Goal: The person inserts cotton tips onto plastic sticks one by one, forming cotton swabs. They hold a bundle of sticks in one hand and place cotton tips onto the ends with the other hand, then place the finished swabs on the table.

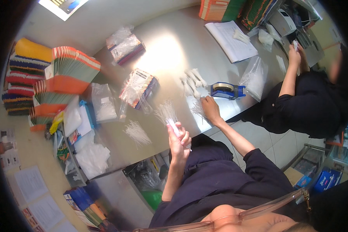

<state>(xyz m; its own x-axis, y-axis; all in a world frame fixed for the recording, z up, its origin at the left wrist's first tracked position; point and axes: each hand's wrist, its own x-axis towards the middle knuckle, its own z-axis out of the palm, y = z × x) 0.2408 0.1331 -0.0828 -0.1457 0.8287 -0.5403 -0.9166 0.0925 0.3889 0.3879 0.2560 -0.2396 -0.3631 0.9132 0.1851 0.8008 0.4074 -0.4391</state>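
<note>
My left hand (178, 142) is wrapped round the lower end of a bundle of thin white plastic strands (166, 112), whose loose tips fan out above my fist. My right hand (211, 110) is low over the metal table, fingers bent and close together beside a smaller group of similar strands (197, 110). What lies between those fingers is hidden. Several tied white bundles (193, 79) lie just beyond my right hand. To the left of my left hand, a loose pile of strands (137, 133) rests on the table (158, 85).
A blue tape dispenser (227, 91) and a clear bag (255, 79) stand right of my right hand. Two plastic-covered boxes (139, 88) and stacked booklets (71, 69) are at the left. An open notebook (232, 40) lies farther back. Another person (297, 104) works at the right.
</note>
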